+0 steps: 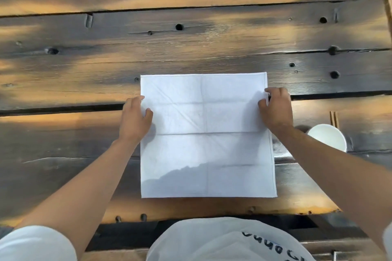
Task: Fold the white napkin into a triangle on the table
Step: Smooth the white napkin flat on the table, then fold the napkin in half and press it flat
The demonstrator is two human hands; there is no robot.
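While the napkin (206,133) lies flat, soft and light, my left hand (135,118) and right hand (275,108) pinch its side edges; corners suit folding better.

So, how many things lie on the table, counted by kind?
Square white cloth napkin, spread flat: 1
Round white bowl: 1
Thin wooden chopsticks: 2
Total on the dark wooden plank table: 4

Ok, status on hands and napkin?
Left hand and right hand on the side edges. White napkin flat, unfolded. White cup beside it, clear.
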